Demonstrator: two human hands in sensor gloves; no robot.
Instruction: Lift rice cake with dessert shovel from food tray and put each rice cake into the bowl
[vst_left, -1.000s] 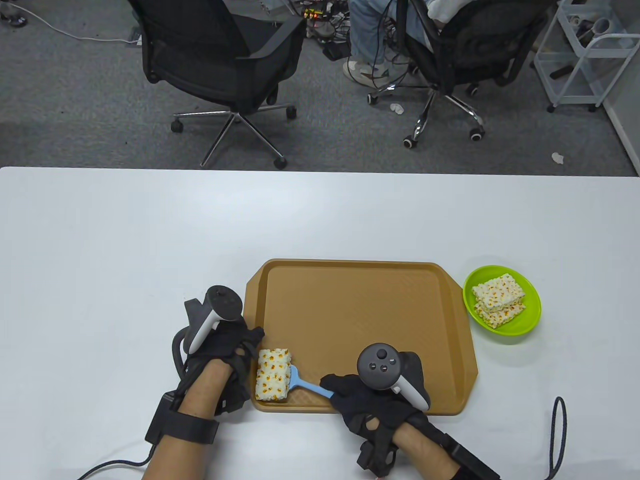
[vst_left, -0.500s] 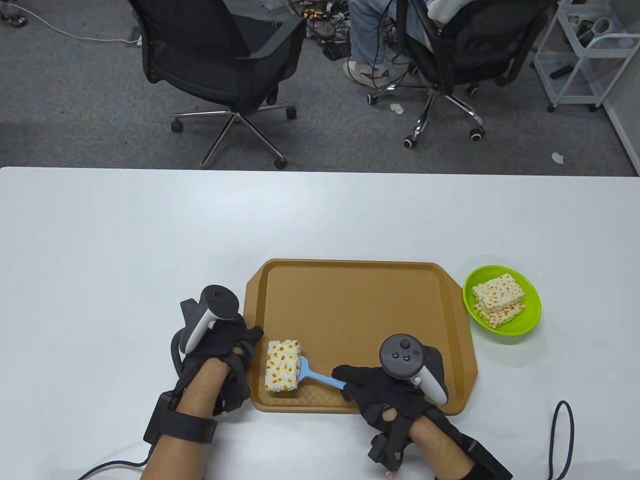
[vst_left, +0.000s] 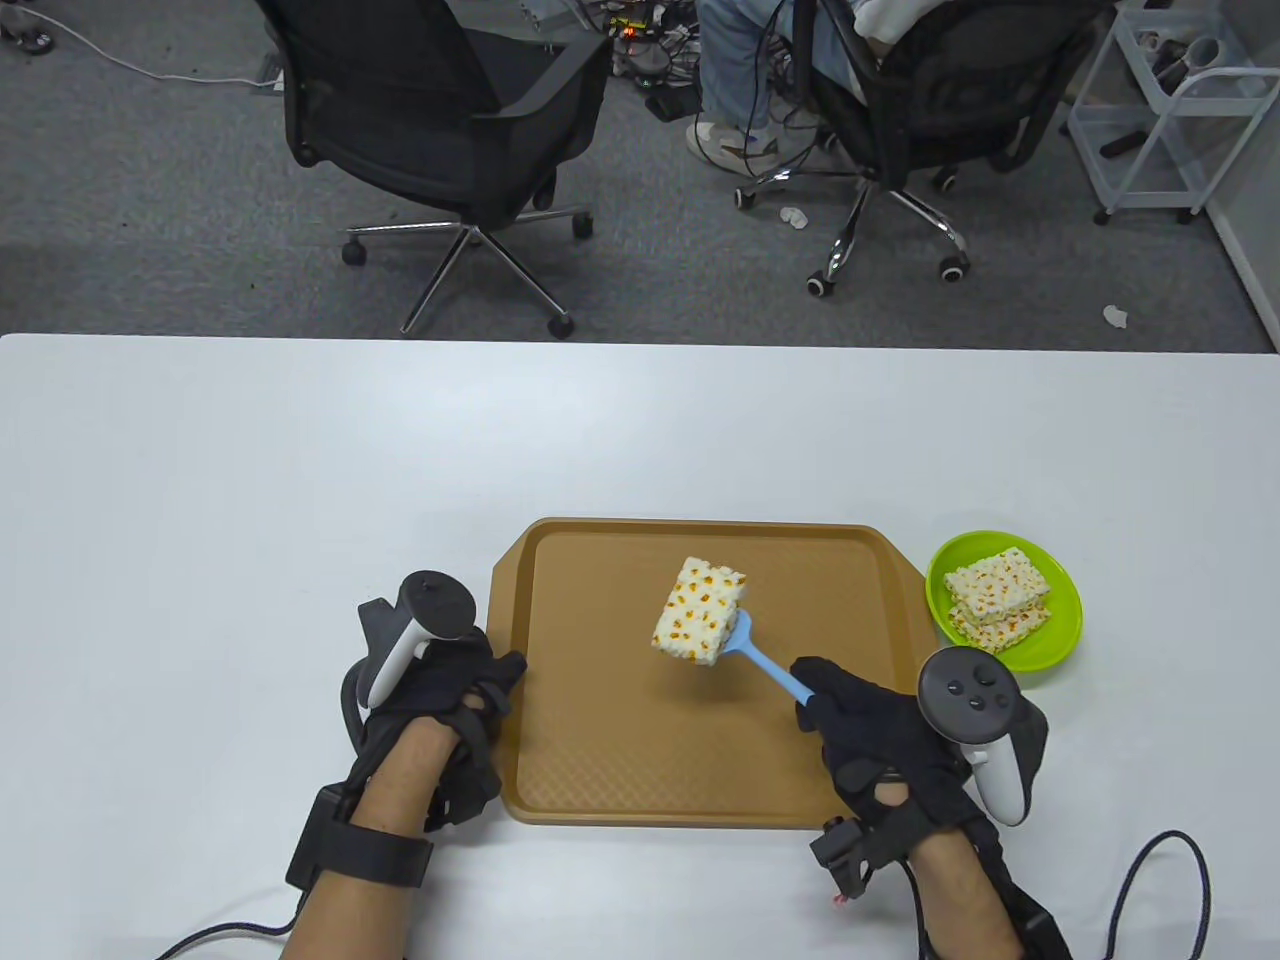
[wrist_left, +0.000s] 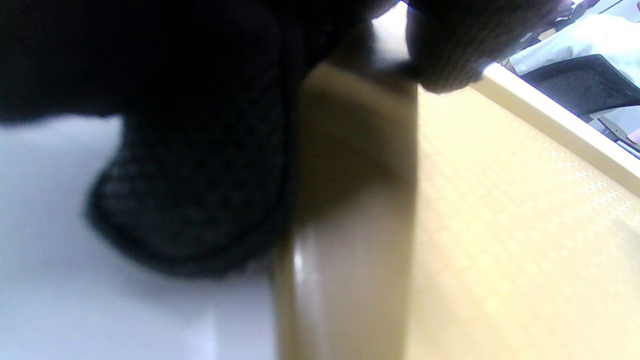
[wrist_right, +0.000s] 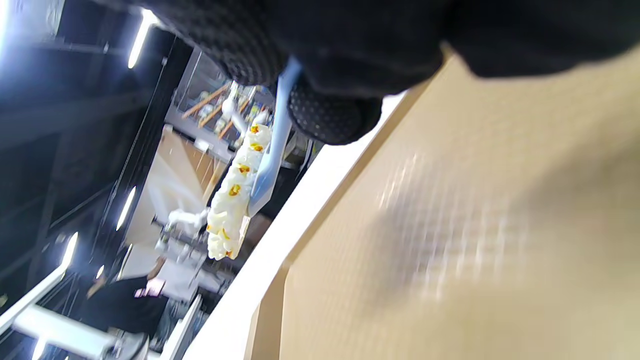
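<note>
A white rice cake (vst_left: 700, 610) with orange specks rides on the blue dessert shovel (vst_left: 762, 668), held up over the middle of the brown food tray (vst_left: 900, 770). My right hand (vst_left: 850, 705) grips the shovel's handle at the tray's right side; the right wrist view shows the rice cake (wrist_right: 232, 200) on the shovel (wrist_right: 270, 160) above the tray (wrist_right: 475, 225). My left hand (vst_left: 470, 690) rests with curled fingers against the tray's left rim, holding nothing. The green bowl (vst_left: 1050, 650), right of the tray, holds two stacked rice cakes (vst_left: 998, 598).
The tray lies near the white table's front edge. Behind the table stand two black office chairs (vst_left: 440, 120), with a seated person's legs (vst_left: 750, 80) at the right one, and a white cart (vst_left: 1170, 110) at far right. Glove cables trail at the front edge.
My right hand has lifted the shovel with the rice cake from the tray's front left corner and carried it up and to the right, towards the bowl. The left hand has stayed put.
</note>
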